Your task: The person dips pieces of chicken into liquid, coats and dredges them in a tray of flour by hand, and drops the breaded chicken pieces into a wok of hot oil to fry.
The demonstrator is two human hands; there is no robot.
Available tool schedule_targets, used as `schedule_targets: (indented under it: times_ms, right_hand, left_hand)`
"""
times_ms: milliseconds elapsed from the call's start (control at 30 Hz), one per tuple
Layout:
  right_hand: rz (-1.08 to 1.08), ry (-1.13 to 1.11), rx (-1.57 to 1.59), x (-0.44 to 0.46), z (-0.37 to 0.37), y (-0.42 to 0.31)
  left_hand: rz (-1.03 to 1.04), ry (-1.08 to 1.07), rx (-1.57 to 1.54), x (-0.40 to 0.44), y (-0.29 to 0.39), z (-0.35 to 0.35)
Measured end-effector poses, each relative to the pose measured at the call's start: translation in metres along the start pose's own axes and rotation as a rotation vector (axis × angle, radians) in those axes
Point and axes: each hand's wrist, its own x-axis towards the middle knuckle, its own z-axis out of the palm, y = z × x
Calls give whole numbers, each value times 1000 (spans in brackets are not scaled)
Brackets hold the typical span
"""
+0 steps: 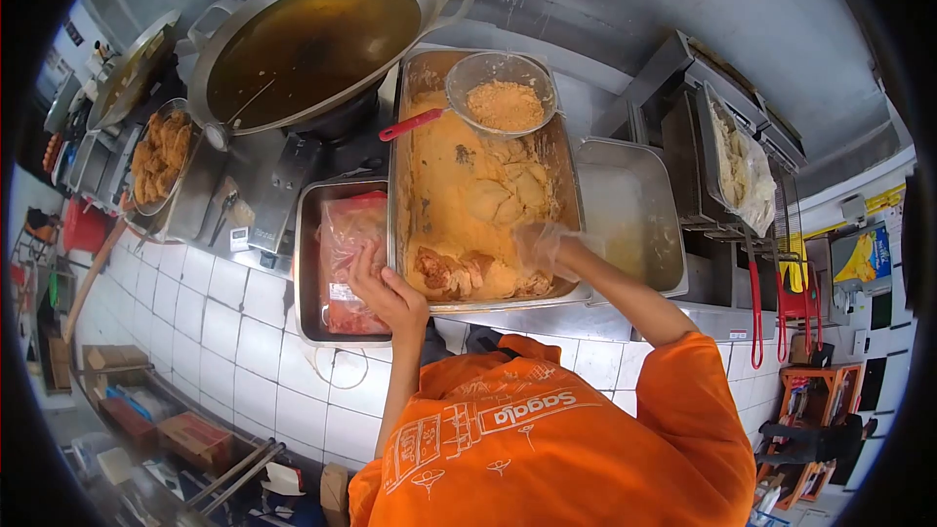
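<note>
My left hand [388, 295] is bare, its fingers stretched out over a clear plastic bag of raw meat [353, 234], beside the left wall of the breading tray. The bag lies in a smaller metal pan [309, 263]. My right hand [547, 250], in a clear plastic glove, reaches down into orange-yellow flour [444, 161] in the large metal tray [576, 185]. Its fingers are blurred and partly hidden by glove and flour. Pieces of reddish raw meat [449, 271] lie just left of it, partly coated. Paler coated pieces [512, 193] sit farther back.
A red-handled sieve [501, 93] holding crumbs rests across the tray's back. A big wok of oil [317, 49] stands at back left, near a basket of fried pieces [161, 158]. A shallow pan [634, 215] adjoins on the right; red-handled fryer baskets [755, 307] hang beyond.
</note>
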Motion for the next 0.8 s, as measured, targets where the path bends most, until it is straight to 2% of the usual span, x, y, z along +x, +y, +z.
schedule_targets:
  times_ms: [33, 100, 133, 200, 367, 467, 567, 667, 767, 800]
  right_hand:
    - [116, 18, 197, 16, 38, 18]
    - [150, 73, 228, 17, 67, 24]
    - [68, 105, 66, 14, 72, 20]
    - [-7, 139, -45, 10, 70, 17]
    - [15, 151, 301, -32, 5, 8]
    - [-330, 367, 49, -35, -15, 23]
    - [-130, 224, 198, -25, -30, 29]
    - [-36, 801, -41, 17, 3, 41]
    - [312, 560, -262, 56, 25, 39]
    - [258, 656, -294, 63, 42, 44]
  left_hand:
    - [-1, 4, -30, -1, -1, 1]
    - [-6, 19, -66, 0, -1, 4]
    - [-9, 24, -69, 0, 0, 4]
    - [-16, 31, -56, -1, -2, 3]
    - [26, 7, 77, 0, -2, 0]
    - [37, 13, 87, 0, -2, 0]
    - [37, 6, 85, -1, -5, 0]
    - [17, 32, 52, -2, -5, 3]
    - [20, 22, 65, -3, -6, 2]
    - [20, 13, 85, -2, -6, 1]
